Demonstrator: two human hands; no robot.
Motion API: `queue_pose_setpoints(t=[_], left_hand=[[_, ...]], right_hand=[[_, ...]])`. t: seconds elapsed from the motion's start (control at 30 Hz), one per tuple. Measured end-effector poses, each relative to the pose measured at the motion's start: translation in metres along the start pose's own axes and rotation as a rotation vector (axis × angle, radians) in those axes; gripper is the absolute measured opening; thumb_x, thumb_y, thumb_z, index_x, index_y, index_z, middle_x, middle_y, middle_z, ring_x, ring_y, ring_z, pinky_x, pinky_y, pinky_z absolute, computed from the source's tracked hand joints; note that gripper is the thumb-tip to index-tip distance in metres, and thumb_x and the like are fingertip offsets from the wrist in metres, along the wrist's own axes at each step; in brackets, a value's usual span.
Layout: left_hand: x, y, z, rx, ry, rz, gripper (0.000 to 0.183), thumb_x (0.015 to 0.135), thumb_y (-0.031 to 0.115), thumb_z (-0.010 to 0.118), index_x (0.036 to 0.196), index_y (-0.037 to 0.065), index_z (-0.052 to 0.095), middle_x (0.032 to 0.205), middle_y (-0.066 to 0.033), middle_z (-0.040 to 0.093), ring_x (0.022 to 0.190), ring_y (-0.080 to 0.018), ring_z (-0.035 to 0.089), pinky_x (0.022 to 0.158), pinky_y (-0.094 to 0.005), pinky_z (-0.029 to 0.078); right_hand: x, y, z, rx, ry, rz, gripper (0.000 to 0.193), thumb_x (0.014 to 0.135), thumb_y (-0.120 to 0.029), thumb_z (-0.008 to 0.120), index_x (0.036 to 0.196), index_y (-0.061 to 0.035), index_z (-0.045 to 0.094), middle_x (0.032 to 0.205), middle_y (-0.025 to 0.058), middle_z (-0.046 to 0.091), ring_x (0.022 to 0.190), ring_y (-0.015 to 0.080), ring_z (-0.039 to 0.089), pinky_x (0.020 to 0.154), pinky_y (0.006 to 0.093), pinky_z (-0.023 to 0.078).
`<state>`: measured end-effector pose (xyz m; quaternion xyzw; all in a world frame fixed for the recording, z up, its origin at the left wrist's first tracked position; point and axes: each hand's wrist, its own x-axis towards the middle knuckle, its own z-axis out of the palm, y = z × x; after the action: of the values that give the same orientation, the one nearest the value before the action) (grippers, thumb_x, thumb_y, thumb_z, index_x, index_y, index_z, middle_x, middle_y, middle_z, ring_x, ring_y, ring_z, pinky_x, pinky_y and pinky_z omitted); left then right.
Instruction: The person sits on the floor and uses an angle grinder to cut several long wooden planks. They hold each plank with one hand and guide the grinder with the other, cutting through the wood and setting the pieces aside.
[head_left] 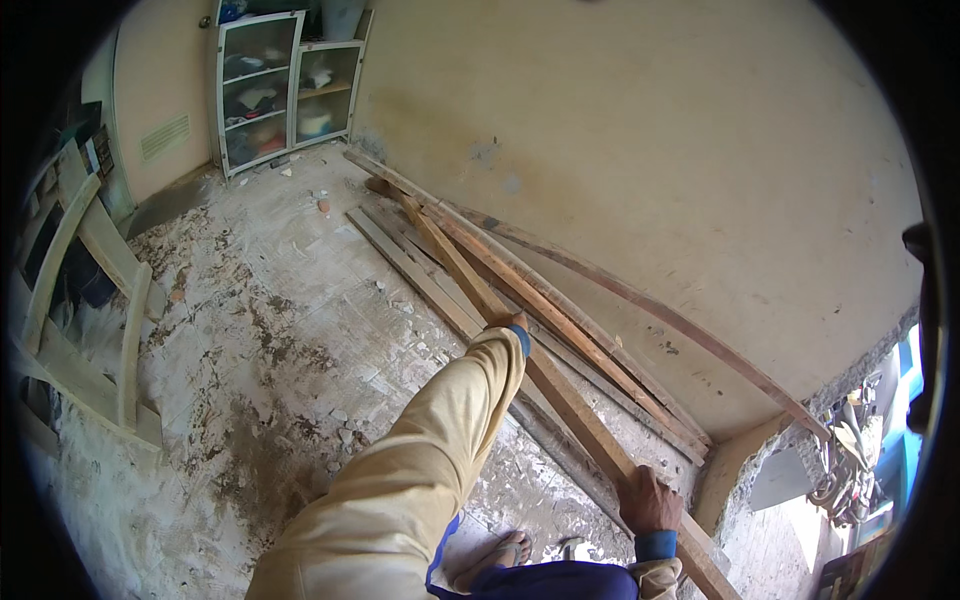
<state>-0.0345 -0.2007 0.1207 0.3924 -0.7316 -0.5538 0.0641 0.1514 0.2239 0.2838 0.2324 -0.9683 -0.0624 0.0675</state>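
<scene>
A long wooden beam (pixel 577 412) runs diagonally from the far end of the room to the lower right edge. My left hand (pixel 514 322) is closed on its middle, partly hidden behind the tan sleeve and blue cuff. Farther down, my right hand (pixel 650 501) wraps around the same beam near my body. Beneath and beside it, several other planks (pixel 415 272) lie along the wall. A reddish-brown plank (pixel 640 300) leans against the wall to the right of them.
Rubble and dirt cover the pale floor (pixel 270 330). A glass-door cabinet (pixel 290 95) stands at the back left. Pale wooden furniture (pixel 135 340) is on the left. A broken wall opening (pixel 760 465), with a bundle of cables (pixel 850 455) beyond, is at the right. My sandaled foot (pixel 505 555) shows below.
</scene>
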Motion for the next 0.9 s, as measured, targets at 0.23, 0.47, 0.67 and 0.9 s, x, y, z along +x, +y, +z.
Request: queue_pose_setpoints(t=[0.23, 0.47, 0.67, 0.9], left_hand=[[-0.095, -0.030, 0.023, -0.403, -0.237, -0.220, 0.047, 0.097, 0.043, 0.061, 0.122, 0.004, 0.073, 0.128, -0.0182, 0.074, 0.104, -0.0292, 0.074, 0.087, -0.0436, 0.057], [-0.131, -0.096, -0.024, -0.275, -0.441, -0.625, 0.045, 0.097, 0.041, 0.065, 0.128, 0.008, 0.072, 0.130, -0.0166, 0.073, 0.096, -0.0230, 0.077, 0.080, -0.0413, 0.060], [-0.111, -0.095, -0.084, 0.786, -0.696, 0.047, 0.052, 0.089, 0.043, 0.079, 0.125, 0.006, 0.072, 0.108, -0.0145, 0.079, 0.088, -0.0227, 0.078, 0.075, -0.0365, 0.061], [-0.100, -0.108, -0.036, 0.938, -0.530, 1.055, 0.075, 0.081, 0.022, 0.087, 0.145, 0.005, 0.051, 0.147, -0.0196, 0.056, 0.138, -0.0400, 0.052, 0.113, -0.0484, 0.045]], right_hand=[[0.007, 0.133, 0.064, 0.251, -0.342, 0.088, 0.071, 0.081, -0.069, 0.078, 0.076, 0.0010, 0.069, 0.063, 0.0204, 0.060, 0.060, 0.0320, 0.059, 0.062, 0.0468, 0.048], [-0.028, 0.129, 0.117, 0.396, -0.397, -0.080, 0.079, 0.095, -0.071, 0.062, 0.065, 0.0024, 0.059, 0.057, 0.0207, 0.048, 0.055, 0.0245, 0.045, 0.056, 0.0479, 0.038], [-0.024, 0.092, 0.159, 0.235, -0.484, 0.025, 0.085, 0.078, -0.088, 0.064, 0.081, -0.0036, 0.075, 0.078, 0.0215, 0.074, 0.081, 0.0409, 0.075, 0.075, 0.0514, 0.058], [0.007, 0.037, 0.252, 0.309, -0.241, 0.066, 0.073, 0.075, -0.078, 0.074, 0.102, -0.0096, 0.068, 0.090, 0.0155, 0.076, 0.084, 0.0396, 0.076, 0.068, 0.0513, 0.059]])
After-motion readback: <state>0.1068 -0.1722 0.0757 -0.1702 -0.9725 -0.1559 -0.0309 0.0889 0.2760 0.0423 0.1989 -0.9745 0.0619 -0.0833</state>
